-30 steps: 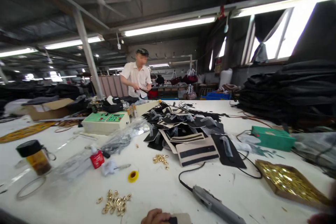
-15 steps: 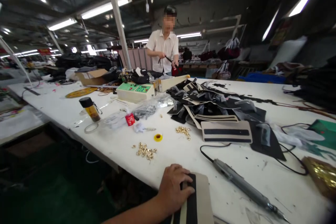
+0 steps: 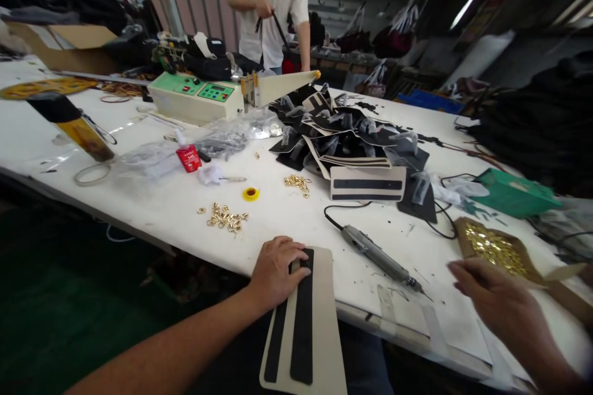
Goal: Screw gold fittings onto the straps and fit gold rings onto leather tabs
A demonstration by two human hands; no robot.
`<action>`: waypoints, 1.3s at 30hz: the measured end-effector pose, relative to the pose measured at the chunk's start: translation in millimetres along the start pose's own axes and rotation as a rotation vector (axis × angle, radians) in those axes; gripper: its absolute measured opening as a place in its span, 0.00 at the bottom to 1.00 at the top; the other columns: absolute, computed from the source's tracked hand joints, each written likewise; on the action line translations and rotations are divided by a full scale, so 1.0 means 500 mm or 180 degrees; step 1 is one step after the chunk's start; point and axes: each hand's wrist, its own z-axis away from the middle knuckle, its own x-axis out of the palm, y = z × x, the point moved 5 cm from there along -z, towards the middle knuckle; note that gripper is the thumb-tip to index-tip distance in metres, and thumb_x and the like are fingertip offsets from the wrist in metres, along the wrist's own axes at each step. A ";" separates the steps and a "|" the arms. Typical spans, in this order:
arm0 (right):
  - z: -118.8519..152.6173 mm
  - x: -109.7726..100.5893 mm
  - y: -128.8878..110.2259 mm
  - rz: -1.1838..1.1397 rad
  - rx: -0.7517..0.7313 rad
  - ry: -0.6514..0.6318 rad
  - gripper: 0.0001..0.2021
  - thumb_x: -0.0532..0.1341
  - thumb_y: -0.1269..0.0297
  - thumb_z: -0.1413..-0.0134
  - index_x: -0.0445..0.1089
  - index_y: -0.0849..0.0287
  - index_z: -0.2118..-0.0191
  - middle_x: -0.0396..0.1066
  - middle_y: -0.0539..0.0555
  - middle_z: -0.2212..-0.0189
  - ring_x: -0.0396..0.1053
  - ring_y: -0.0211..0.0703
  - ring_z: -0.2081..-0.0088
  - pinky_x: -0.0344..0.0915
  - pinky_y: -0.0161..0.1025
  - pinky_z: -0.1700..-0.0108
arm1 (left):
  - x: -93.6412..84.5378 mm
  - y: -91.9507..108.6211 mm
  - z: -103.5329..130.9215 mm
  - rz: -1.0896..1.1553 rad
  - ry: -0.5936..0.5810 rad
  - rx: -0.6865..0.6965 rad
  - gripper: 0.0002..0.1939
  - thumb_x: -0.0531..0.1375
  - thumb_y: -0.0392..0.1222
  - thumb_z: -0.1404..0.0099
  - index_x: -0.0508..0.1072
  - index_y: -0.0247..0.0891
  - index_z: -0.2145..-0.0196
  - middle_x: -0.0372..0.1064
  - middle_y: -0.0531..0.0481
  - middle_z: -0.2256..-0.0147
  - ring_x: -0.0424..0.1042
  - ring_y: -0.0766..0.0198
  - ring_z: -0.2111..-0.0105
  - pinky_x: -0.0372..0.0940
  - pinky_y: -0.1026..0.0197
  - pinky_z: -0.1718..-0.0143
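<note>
Panel (image 3: pixel 325 315) is overhanging table (image 3: pixel 287 217); left hand (image 3: pixel 277 271) is touching it, thumb parted from fingers; right hand (image 3: pixel 503 299) is hovering near tray (image 3: pixel 462 239), cannot tell finger state.

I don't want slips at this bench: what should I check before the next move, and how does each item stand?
1. Left hand touching the flat beige panel with black strips: ok.
2. Panel wholly on the white table: not ok, juts past the near edge.
3. Slim grey corded tool lying on the table: ok.
4. Brown cardboard tray holding shiny gold pieces: ok.
5. Right hand empty: cannot tell, fingers curled.
</note>
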 end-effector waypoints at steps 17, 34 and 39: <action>0.099 0.306 -0.418 -0.1052 -0.1403 -0.1528 0.07 0.61 0.66 0.32 0.74 0.52 0.63 0.71 0.49 0.62 0.71 0.43 0.59 0.64 0.41 0.53 | -0.001 -0.015 0.001 -0.0075 -0.0108 0.0144 0.13 0.71 0.43 0.36 0.78 0.45 0.54 0.78 0.52 0.45 0.67 0.49 0.41 0.62 0.42 0.41; 0.064 0.315 -0.426 -0.0399 -0.0777 -0.1893 0.05 0.65 0.62 0.42 0.76 0.54 0.67 0.75 0.49 0.70 0.69 0.43 0.67 0.59 0.38 0.64 | -0.004 -0.015 0.000 -0.0124 -0.0203 0.0165 0.13 0.69 0.45 0.33 0.78 0.45 0.52 0.77 0.51 0.44 0.66 0.48 0.40 0.60 0.42 0.41; 0.038 0.326 -0.420 -0.0730 -0.0533 -0.2231 0.05 0.66 0.61 0.47 0.77 0.56 0.69 0.72 0.48 0.76 0.66 0.40 0.72 0.58 0.36 0.70 | -0.003 -0.014 -0.002 -0.0156 -0.0255 0.0140 0.15 0.70 0.44 0.35 0.78 0.45 0.51 0.76 0.52 0.43 0.65 0.48 0.39 0.60 0.42 0.41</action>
